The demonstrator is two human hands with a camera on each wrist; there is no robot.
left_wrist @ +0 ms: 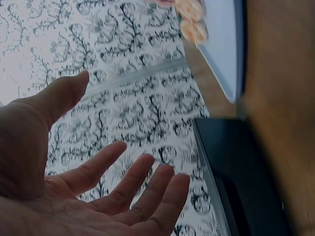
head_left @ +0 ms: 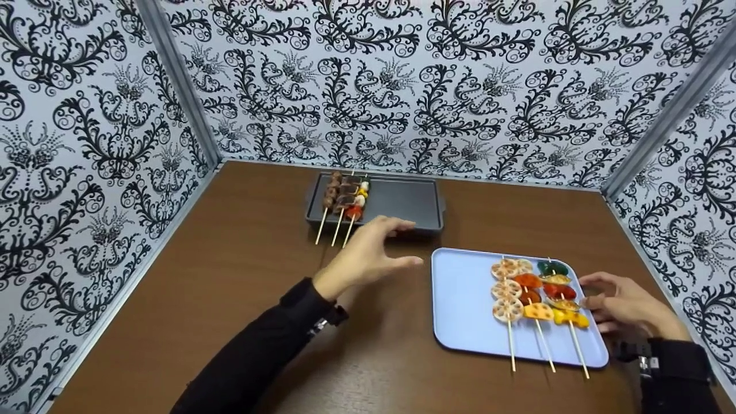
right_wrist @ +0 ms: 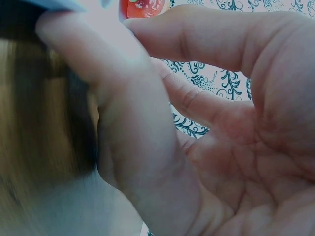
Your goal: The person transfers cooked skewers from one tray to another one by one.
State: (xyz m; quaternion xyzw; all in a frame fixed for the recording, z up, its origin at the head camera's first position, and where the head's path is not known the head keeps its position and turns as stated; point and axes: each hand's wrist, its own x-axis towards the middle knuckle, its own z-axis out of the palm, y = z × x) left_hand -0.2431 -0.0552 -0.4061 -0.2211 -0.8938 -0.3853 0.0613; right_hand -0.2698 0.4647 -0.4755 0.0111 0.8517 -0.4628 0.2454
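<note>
Right hand (head_left: 629, 303) grips the blue tray (head_left: 463, 299) by its right edge, not yet released; three vegetable skewers (head_left: 539, 311) already lie aboard. Left of the tray, the left hand (head_left: 368, 256) spreads wide, unladen; beyond, a grill pan (head_left: 402, 201) carries three other skewers (head_left: 347, 201).

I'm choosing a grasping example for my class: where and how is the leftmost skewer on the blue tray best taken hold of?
Probably best pinched by the bare lower stick of the leftmost skewer, coming from the near left: the stick points toward the person, its tip overhangs the near rim of the blue tray, and bare tray lies to its left.
</note>
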